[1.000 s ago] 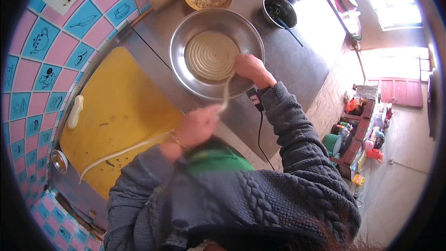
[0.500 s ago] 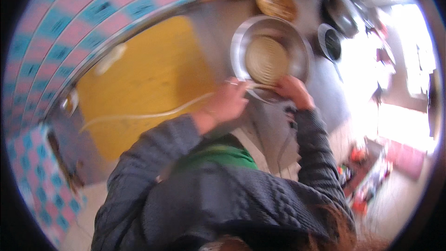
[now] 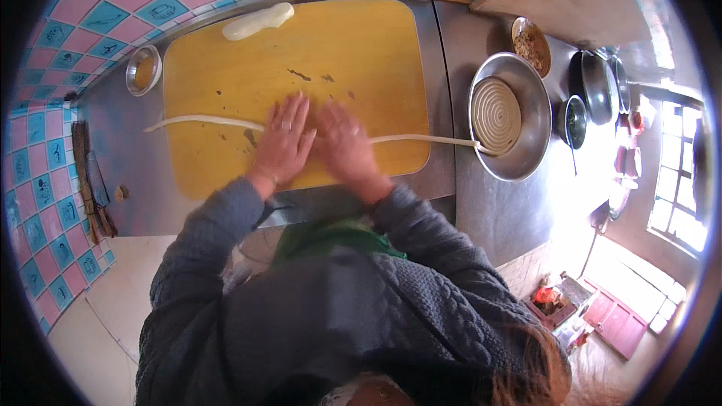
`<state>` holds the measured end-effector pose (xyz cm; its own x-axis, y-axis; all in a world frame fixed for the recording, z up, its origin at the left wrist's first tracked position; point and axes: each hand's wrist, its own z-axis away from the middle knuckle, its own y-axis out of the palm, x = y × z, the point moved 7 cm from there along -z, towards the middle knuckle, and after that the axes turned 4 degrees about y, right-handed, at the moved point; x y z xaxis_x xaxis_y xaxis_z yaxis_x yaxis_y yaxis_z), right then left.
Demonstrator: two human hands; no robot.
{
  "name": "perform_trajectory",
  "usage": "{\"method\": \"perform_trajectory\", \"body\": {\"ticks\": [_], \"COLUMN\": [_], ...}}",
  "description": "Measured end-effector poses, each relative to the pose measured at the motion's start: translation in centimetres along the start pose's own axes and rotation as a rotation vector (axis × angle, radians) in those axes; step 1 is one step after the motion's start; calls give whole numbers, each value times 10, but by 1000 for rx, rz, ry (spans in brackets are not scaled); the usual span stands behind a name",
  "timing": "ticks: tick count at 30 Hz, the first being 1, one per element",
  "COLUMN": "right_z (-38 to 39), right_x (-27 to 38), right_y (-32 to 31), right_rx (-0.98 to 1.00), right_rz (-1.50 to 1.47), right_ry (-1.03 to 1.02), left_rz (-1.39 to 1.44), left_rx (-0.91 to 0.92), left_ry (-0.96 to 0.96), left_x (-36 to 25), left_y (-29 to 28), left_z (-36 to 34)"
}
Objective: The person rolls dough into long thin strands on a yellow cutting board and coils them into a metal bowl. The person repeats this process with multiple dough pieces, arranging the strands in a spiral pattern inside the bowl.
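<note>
A long thin dough rope [image 3: 425,137] crosses the yellow board [image 3: 361,37] from left to right. My left hand [image 3: 284,143] lies over its middle stretch with the fingers straight. Close beside it, my right hand [image 3: 347,143] is also flat on the rope, fingers extended and a little blurred. The part under both palms is hidden. At its right end the rope runs over the rim of a wide metal bowl [image 3: 535,131] and joins a flat spiral of dough [image 3: 496,114] inside. The left end tapers past the board onto the metal counter.
A thick piece of dough [image 3: 258,22] rests at the board's far edge. A small bowl of yellow liquid [image 3: 143,73] stands at the left. Beyond the big bowl are a dish of crumbly food [image 3: 531,46] and a dark bowl [image 3: 574,122]. Tiled walls border the metal counter [image 3: 492,214].
Both hands have left the bowl's near rim and moved left onto the board. They have gone from gripping the rope to lying flat on it. The view has turned left.
</note>
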<state>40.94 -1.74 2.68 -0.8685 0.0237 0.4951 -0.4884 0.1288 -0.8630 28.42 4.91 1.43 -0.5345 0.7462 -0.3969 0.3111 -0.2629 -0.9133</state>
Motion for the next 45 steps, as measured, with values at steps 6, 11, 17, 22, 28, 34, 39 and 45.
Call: {"method": "perform_trajectory", "body": {"ticks": [6, 11, 17, 22, 28, 34, 39, 45], "right_z": [-43, -60, 0, -73, 24, -18, -112, -76], "right_x": [-18, -44, -50, -99, -55, -94, -79, 76], "right_y": [25, 2, 13, 2, 6, -9, 32, 60], "right_rx": [86, -164, 24, -124, 13, -156, 35, 48], "right_rz": [239, 286, 472, 424, 463, 447, 244, -227], "right_ry": [111, 193, 242, 344, 336, 317, 295, -322], "left_rz": [-174, -235, -113, -215, -134, -386, -83, 615], "left_rx": [9, -165, 77, -97, 10, 48, -19, -90], "left_ry": [33, -152, -35, -100, -124, -38, -19, -352], "left_x": [28, 94, 69, 137, 143, 199, 223, 221], "left_y": [-17, -37, -50, -58, -65, -106, -121, -166], "left_z": [-10, -17, 78, 2, 105, 141, 111, 103]}}
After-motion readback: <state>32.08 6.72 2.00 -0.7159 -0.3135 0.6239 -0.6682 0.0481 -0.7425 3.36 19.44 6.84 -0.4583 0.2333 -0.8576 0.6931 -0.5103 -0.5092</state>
